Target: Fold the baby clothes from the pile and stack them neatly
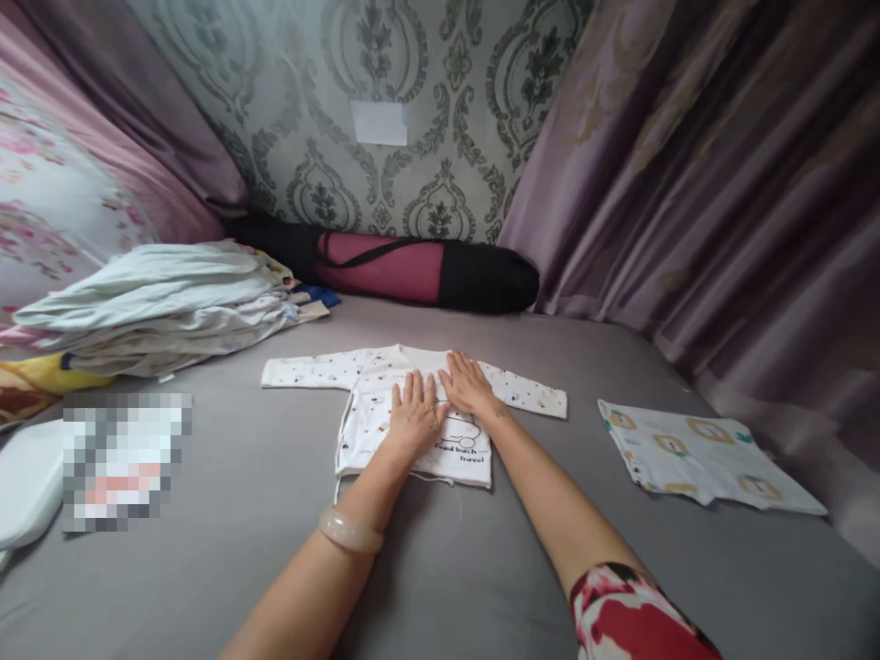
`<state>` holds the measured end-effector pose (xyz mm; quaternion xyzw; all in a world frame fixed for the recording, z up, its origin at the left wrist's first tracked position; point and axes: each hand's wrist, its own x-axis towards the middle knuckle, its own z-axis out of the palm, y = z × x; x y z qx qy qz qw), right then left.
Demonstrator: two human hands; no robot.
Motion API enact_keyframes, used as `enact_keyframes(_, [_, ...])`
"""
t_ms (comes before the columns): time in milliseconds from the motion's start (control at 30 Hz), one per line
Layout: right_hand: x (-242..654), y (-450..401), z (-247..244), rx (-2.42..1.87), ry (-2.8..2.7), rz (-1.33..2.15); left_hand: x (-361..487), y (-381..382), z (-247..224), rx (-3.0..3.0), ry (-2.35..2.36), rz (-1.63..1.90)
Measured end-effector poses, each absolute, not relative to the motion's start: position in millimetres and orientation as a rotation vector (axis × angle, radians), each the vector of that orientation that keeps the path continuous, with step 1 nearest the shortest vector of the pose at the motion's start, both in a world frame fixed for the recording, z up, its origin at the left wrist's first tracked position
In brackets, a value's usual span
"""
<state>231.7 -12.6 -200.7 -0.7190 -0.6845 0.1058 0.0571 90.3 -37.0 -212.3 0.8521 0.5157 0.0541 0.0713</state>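
A small white baby shirt [371,422] with a scattered print lies spread on the grey sheet, both sleeves stretched out sideways. Thin tie strings hang from its left side and lower hem. My left hand [415,414] rests flat on the middle of its front, fingers apart and pointing away from me. My right hand [468,385] lies flat near the neckline and right shoulder, fingers extended. Part of the printed drawing on the front is hidden beneath my hands. A pale bangle [350,532] circles my left wrist.
A folded white printed cloth [708,454] lies at the right. At the left are a heap of clothes [165,293], a white object [34,472] and a blurred-out item [127,463]. A long black and maroon bag [385,266] lies along the wall, with curtains [660,165] at the sides.
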Motion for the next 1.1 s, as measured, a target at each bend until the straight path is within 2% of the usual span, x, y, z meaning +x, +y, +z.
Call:
enact_keyframes(200, [233, -5, -204, -2.282, -2.029, 0.255, 89, -44, -193, 2.48, 1.546, 0.052])
enact_keyframes(333, [230, 1, -195, -2.353, -2.015, 0.315, 74, -42, -162, 2.488, 1.368, 0.002])
enact_keyframes(433, [220, 7, -182, -2.338, -2.03, 0.21, 58, -32, -148, 2.424, 1.252, 0.073])
enact_keyframes(533, [199, 16, -171, -2.193, -2.042, 0.068, 44, -19, -149, 2.356, 1.287, 0.155])
enact_keyframes(733, [158, 42, -174, -2.285, -1.912, 0.267, 29, 0, -165, 2.41, 1.488, 0.237])
enact_keyframes(967, [156, 39, -187, -2.272, -1.89, 0.008, 27, 1, -166, 2.266, 1.508, -0.059])
enact_keyframes(1100, [149, 39, -187, -2.033, -2.138, -0.032, 26, 2, -165, 2.264, 1.473, -0.062])
